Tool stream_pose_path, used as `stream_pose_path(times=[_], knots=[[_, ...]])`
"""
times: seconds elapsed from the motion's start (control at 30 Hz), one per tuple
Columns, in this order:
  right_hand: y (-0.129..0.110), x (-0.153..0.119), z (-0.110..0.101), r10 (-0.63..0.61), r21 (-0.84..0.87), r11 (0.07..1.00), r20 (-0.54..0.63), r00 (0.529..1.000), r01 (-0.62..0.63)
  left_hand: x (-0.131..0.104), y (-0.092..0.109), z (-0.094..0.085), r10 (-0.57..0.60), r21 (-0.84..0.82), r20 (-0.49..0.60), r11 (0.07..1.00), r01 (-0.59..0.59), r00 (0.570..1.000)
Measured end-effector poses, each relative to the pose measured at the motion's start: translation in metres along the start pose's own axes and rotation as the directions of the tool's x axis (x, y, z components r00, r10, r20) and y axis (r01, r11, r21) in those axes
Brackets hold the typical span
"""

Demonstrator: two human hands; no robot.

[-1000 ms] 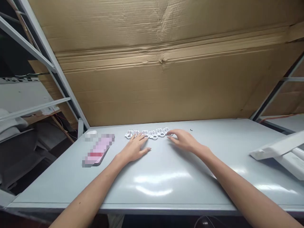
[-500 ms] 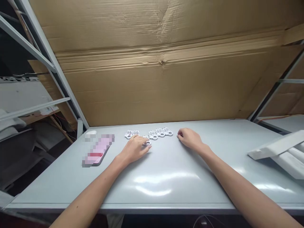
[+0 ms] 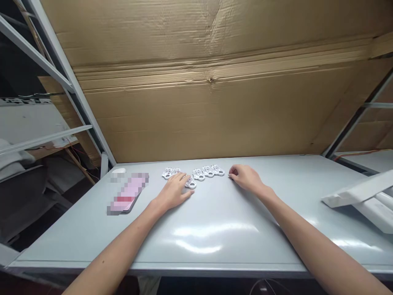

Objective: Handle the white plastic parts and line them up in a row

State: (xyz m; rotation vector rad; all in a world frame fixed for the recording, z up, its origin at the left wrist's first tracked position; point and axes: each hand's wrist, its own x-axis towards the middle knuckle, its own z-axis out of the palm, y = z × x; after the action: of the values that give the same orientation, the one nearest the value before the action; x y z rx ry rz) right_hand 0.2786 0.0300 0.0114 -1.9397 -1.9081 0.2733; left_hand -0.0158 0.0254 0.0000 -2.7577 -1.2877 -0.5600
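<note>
Several small flat white pieces, each with a round hole, lie in a loose row on the table. Over the nearest white piece [image 3: 190,183] my left hand [image 3: 175,190] is open, with its thumb spread away from the fingers. The fingertips partly cover this piece; whether they press on it I cannot tell. Just beyond those fingers are two white pieces [image 3: 167,173], one partly hidden. To the right, three more pieces [image 3: 208,171] sit close together. My right hand [image 3: 244,178] rests past the row's right end, fingers curled and pinched; what they hold, if anything, is hidden.
A pink phone-shaped item [image 3: 130,192], partly blurred, lies on the left of the grey-white table [image 3: 215,246]. A small white object [image 3: 120,171] sits behind it. White foam-like bars [image 3: 359,192] stand at the right. Cardboard [image 3: 196,123] closes off the back, between metal posts.
My left fingers have shifted slightly, and more of the nearest white piece shows. My right hand stays beside the row, its fingertips barely changed. The whole view has moved a little.
</note>
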Motion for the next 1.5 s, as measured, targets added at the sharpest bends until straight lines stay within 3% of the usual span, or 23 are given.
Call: stream_pose_path(times=[0.27, 0.47, 0.63, 0.87, 1.03, 1.23, 1.5], knots=[[-0.002, -0.001, -0.002, -0.009, 0.043, 0.999, -0.043, 0.999, 0.011, 0.001, 0.002, -0.002, -0.003, -0.016, 0.019, 1.0, 0.004, 1.0], [-0.004, 0.003, 0.0, -0.001, 0.291, 0.956, -0.128, 0.992, 0.039, 0.002, 0.002, -0.005, -0.011, -0.016, 0.039, 1.0, 0.012, 0.999], [-0.01, 0.004, 0.002, -0.114, 0.582, 0.804, -0.058, 0.992, 0.126, 0.004, 0.007, -0.009, 0.078, -0.052, 0.034, 0.996, -0.076, 0.996], [-0.035, -0.011, 0.001, -0.213, 0.891, 0.453, 0.131, 0.968, -0.021, 0.004, 0.014, -0.015, 0.237, -0.156, 0.042, 0.961, -0.228, 0.971], [-0.039, -0.013, 0.009, -0.239, 0.899, 0.428, 0.212, 0.948, -0.093, 0.002, 0.007, -0.014, 0.213, -0.138, 0.011, 0.968, -0.209, 0.977], [-0.038, -0.012, 0.014, -0.256, 0.911, 0.397, 0.228, 0.939, -0.113, 0.0, 0.005, -0.011, 0.167, -0.095, 0.025, 0.982, -0.164, 0.986], [-0.048, -0.019, 0.016, -0.287, 0.911, 0.31, 0.364, 0.886, -0.273, 0.0, 0.006, -0.008, 0.178, -0.087, 0.02, 0.981, -0.175, 0.984]])
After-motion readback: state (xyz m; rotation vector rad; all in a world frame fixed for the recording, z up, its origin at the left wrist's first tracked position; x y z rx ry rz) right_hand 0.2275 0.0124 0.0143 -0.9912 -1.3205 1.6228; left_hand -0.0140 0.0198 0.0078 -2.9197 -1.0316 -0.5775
